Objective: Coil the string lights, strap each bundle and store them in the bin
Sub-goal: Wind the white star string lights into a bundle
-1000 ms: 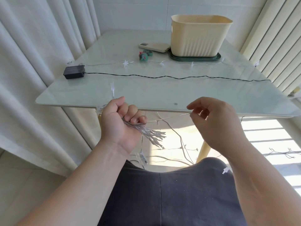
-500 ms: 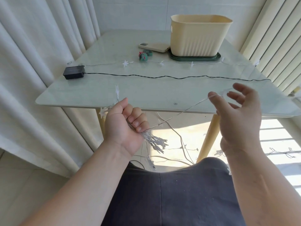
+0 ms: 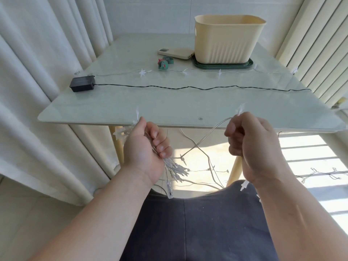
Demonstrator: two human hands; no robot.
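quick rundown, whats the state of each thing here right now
left hand, grips the coiled bundle of clear lights
right hand, pinches the loose strand, which sags toward the bundle
bin, upright and open on a green lid, inside hidden
black light string, uncoiled, stretched across the table
straps, unused, lying beside the phone

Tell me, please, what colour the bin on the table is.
The bin is a pale cream-yellow, clearest in the head view.
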